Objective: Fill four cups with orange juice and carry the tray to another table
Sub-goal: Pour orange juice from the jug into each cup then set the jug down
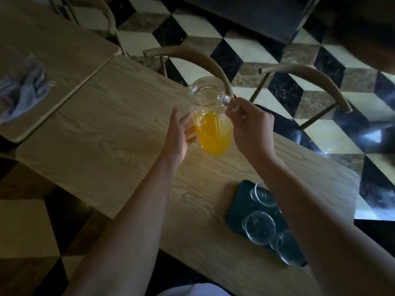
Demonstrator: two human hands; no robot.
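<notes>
On the wooden surface (106, 129), a dark tray (239, 212) of empty cups (259, 227) lay nearest, under the right forearm. Farther on, the right hand (252, 129) gripped the jug (210, 122) handle; the left hand (178, 135), fingers straight, touched its side. A grey cloth (23, 97) lay beyond.

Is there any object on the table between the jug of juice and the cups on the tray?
Nothing visible does. The jug, held at its handle by the right hand, is apart from the cups on the tray; only bare table lies between them, crossed above by the right forearm.
</notes>
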